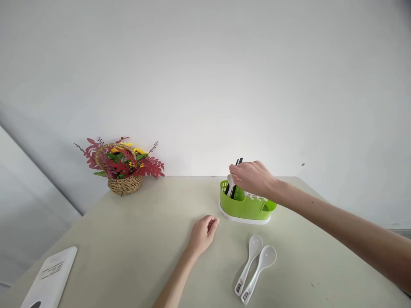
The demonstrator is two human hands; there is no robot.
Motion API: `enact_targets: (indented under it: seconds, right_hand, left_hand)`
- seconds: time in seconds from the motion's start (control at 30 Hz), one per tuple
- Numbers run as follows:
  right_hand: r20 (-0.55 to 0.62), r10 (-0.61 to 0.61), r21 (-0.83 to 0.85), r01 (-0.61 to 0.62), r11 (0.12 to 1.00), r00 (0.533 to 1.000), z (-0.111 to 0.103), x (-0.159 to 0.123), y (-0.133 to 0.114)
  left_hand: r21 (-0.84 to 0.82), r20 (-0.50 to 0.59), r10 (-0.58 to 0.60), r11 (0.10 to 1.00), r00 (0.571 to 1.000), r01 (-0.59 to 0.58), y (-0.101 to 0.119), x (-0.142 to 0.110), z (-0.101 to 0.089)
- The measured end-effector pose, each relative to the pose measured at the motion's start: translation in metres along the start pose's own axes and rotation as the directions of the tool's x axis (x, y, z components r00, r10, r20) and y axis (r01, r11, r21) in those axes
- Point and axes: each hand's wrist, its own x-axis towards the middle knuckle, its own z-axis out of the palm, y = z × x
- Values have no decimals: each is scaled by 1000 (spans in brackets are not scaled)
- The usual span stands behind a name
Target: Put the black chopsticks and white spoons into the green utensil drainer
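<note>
My right hand (252,176) is over the green utensil caddy (242,209), its fingers pinching a white spoon (230,184) near the upper end. The spoon stands in the caddy's left compartment beside black chopsticks (240,161), which are partly hidden by the hand. My left hand (203,233) rests on the table in front of the caddy, fingers curled in, with nothing visible in them. Two more white spoons lie side by side nearer to me: a left spoon (250,259) and a right spoon (263,263), bowls pointing away from me and handles close together.
A wicker basket (126,185) of red leaves and yellow flowers stands at the table's back left. At the front left lies a flat white object (51,276) with dark print, cut by the frame. A pale wall (199,85) rises behind the table (128,239).
</note>
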Motion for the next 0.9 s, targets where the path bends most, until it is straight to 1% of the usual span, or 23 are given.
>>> enact_targets:
  seconds: [0.27, 0.57, 0.7, 0.9]
  right_hand:
    - [47, -42, 67, 39, 997, 998, 8, 18, -14]
    - [107, -33, 35, 30, 999, 994, 14, 32, -41]
    - [140, -21, 19, 18, 1000, 990, 19, 39, -43]
    - [172, 6, 4, -7, 1000, 985, 30, 46, -39]
  left_hand:
    - [5, -1, 0, 1000, 1000, 0, 2, 0, 0]
    - [16, 4, 4, 1000, 1000, -4, 0, 0, 2]
    - [26, 8, 11, 1000, 1000, -11, 0, -1, 3]
    - [57, 13, 26, 998, 1000, -27, -1, -2, 4]
